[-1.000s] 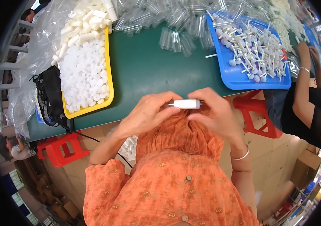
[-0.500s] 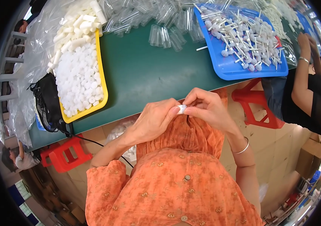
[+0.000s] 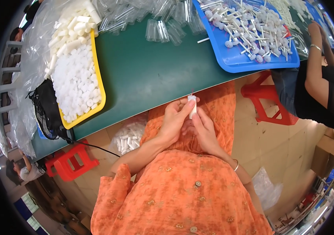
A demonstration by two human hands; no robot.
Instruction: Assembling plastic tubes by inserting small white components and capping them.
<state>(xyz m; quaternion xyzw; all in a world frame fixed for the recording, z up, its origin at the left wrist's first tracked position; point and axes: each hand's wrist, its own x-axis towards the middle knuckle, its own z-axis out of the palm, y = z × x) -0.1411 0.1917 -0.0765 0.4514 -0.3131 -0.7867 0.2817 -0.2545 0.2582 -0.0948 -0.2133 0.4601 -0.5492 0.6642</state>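
Note:
Over my lap, just off the table's near edge, I hold a small white cylinder (image 3: 192, 112) upright between both hands. A whitish cap-like piece sits at its top end, with a thin pinkish tip sticking up; its details are too small to tell. My left hand (image 3: 173, 122) grips the cylinder from the left, thumb along its upper side. From the right, my right hand (image 3: 206, 131) closes round the lower part, thumb against it. The fingers behind the cylinder are partly hidden.
Left on the green table (image 3: 147, 74) is a yellow tray (image 3: 101, 92) with white caps and cream cylinders. A blue tray (image 3: 233, 67) holds stemmed white pieces. Clear tubes (image 3: 161, 31) lie at the back. Red stools (image 3: 73, 160) stand below; a co-worker's arm (image 3: 315, 66) is at right.
Both hands have come lower and closer together. The white piece, earlier pinched sideways between the fingertips, now stands upright in them. The view has shifted slightly.

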